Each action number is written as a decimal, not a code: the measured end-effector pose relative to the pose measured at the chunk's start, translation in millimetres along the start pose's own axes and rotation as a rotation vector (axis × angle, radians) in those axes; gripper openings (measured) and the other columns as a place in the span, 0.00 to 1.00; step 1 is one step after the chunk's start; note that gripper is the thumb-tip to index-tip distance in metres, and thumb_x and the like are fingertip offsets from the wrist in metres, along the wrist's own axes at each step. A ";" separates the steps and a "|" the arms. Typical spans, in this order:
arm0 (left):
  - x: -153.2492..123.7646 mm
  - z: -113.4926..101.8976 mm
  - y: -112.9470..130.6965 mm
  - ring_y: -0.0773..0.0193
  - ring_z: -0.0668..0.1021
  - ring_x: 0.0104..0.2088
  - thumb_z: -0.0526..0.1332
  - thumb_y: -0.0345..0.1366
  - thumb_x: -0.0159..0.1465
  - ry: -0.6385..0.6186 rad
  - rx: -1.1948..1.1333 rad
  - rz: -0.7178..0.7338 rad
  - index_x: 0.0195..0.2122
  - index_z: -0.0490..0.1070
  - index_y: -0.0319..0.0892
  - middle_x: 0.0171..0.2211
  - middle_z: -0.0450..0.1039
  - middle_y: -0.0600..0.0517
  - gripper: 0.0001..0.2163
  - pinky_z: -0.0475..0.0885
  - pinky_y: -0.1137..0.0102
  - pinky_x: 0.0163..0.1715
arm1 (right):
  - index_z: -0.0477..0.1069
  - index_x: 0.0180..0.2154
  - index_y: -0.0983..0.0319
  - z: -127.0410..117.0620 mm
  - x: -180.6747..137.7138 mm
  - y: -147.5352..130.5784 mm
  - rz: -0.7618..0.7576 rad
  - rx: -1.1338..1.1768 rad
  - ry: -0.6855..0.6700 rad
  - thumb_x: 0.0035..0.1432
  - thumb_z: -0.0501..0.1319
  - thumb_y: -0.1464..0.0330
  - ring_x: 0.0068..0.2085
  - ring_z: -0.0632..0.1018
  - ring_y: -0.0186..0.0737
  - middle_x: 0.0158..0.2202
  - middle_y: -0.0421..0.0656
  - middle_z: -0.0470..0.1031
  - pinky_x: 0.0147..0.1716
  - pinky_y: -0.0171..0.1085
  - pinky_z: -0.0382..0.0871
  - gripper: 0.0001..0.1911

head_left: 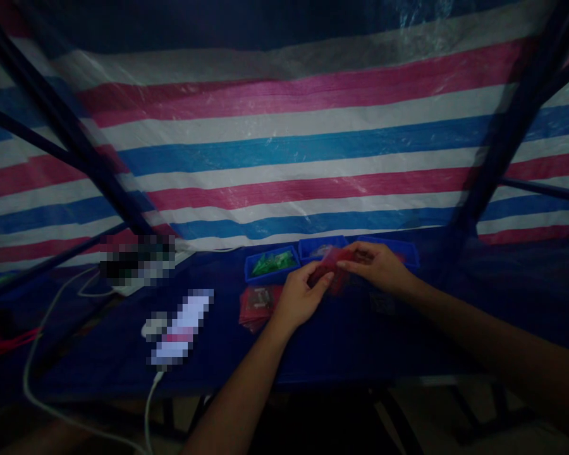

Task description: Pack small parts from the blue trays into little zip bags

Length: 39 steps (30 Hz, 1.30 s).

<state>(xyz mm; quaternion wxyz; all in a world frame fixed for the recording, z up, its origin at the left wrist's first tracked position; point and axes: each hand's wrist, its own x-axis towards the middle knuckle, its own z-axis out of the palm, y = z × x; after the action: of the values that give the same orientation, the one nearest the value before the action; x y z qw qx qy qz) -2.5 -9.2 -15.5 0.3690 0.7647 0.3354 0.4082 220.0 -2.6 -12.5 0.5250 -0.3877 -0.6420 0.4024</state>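
Observation:
Both my hands meet over a dark blue table (341,341) in dim light. My left hand (299,296) and my right hand (378,264) each pinch an edge of a thin red see-through packet (330,270), held just above the table. A stack of similar red packets (257,306) lies on the cloth just left of my left hand. Behind the hands stand three small blue trays: the left tray (271,263) holds green pieces, the middle tray (320,248) and the right tray (403,249) are partly hidden by my hands.
A striped pink, white and blue tarp (284,145) hangs behind the table. Dark poles (71,139) slant at the left and right. A white cable (33,366) loops off the table's left side, near blurred-out items (183,328).

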 end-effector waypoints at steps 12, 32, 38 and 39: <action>0.9 -1.1 0.0 0.56 0.82 0.45 0.62 0.35 0.68 0.043 0.393 0.110 0.45 0.79 0.44 0.44 0.81 0.49 0.07 0.75 0.59 0.51 | 0.80 0.43 0.59 -94.8 15.8 -13.9 -0.190 -0.786 0.495 0.60 0.66 0.58 0.38 0.80 0.52 0.37 0.49 0.82 0.40 0.50 0.75 0.15; -4.7 2.8 -10.3 0.56 0.78 0.48 0.60 0.36 0.69 -0.115 0.602 0.136 0.44 0.78 0.43 0.45 0.79 0.47 0.07 0.72 0.60 0.53 | 0.83 0.42 0.61 -69.5 17.7 -2.7 -0.008 -1.104 -0.046 0.65 0.58 0.50 0.39 0.82 0.52 0.37 0.51 0.83 0.40 0.43 0.73 0.23; -5.8 2.8 -12.8 0.55 0.78 0.47 0.62 0.36 0.68 -0.138 0.616 0.157 0.45 0.78 0.43 0.45 0.79 0.47 0.07 0.73 0.60 0.52 | 0.82 0.44 0.59 -63.9 11.5 0.8 -0.035 -1.045 -0.128 0.67 0.56 0.50 0.43 0.82 0.53 0.40 0.49 0.84 0.48 0.45 0.73 0.23; -6.2 3.0 -13.3 0.55 0.78 0.47 0.62 0.36 0.68 -0.138 0.616 0.161 0.45 0.78 0.43 0.45 0.79 0.47 0.08 0.73 0.60 0.53 | 0.82 0.45 0.59 -64.3 11.3 2.6 -0.027 -1.037 -0.151 0.68 0.56 0.49 0.44 0.82 0.53 0.41 0.50 0.84 0.49 0.45 0.72 0.24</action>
<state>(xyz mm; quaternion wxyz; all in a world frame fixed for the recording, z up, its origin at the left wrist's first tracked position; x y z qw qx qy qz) -5.4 -8.4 -30.1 0.1086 0.8903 0.3557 0.2628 281.9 15.8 -2.8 0.2214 -0.5581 -0.7980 0.0516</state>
